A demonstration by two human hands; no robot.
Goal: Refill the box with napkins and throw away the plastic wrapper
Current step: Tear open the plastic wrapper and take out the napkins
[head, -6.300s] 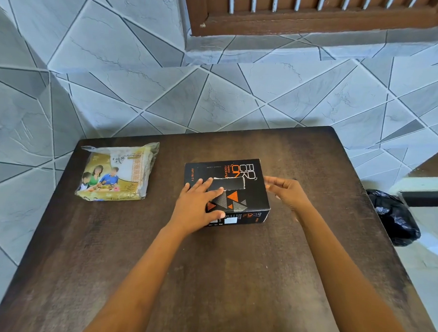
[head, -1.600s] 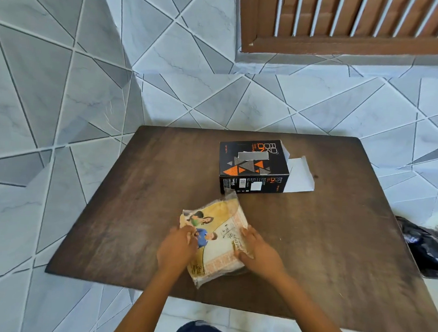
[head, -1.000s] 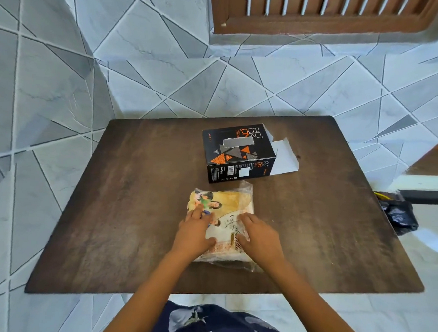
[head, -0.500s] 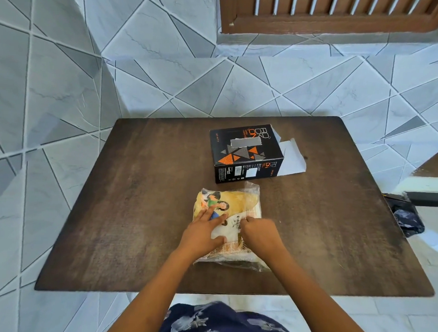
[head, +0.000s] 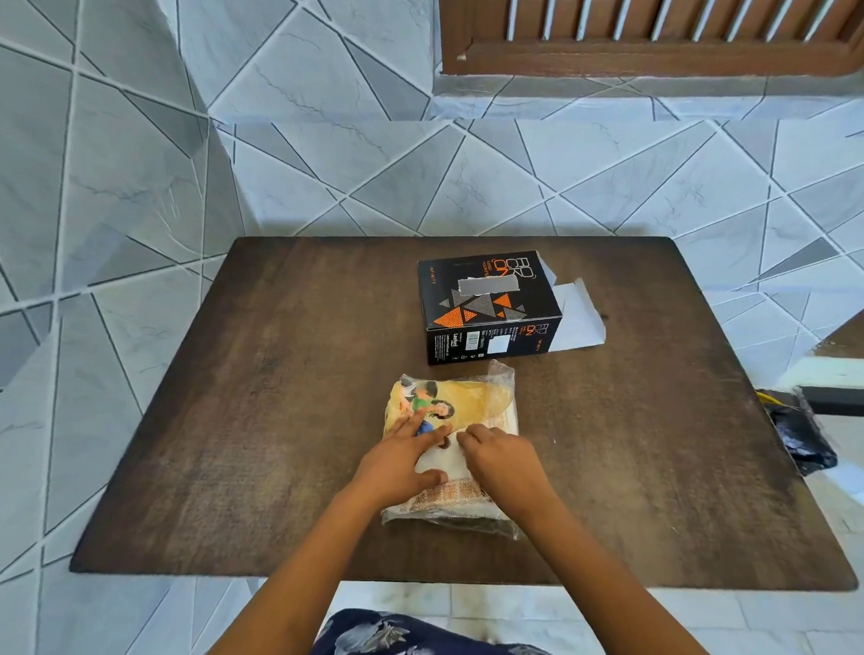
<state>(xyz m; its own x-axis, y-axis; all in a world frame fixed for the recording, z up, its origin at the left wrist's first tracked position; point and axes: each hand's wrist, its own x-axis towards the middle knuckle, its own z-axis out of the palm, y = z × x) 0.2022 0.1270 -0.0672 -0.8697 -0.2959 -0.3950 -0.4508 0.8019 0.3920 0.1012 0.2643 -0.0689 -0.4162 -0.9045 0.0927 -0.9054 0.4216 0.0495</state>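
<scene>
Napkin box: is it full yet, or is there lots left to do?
Not yet. Done: the black box lies with its end flap open. In hand: the left hand and right hand press on the napkin pack, apparently unopened. Left: open it, fill the box, bin the wrapper, perhaps in the black bag.

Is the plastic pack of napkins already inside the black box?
No, the napkin pack lies on the table in front of the black box, under the left hand and right hand.
</scene>
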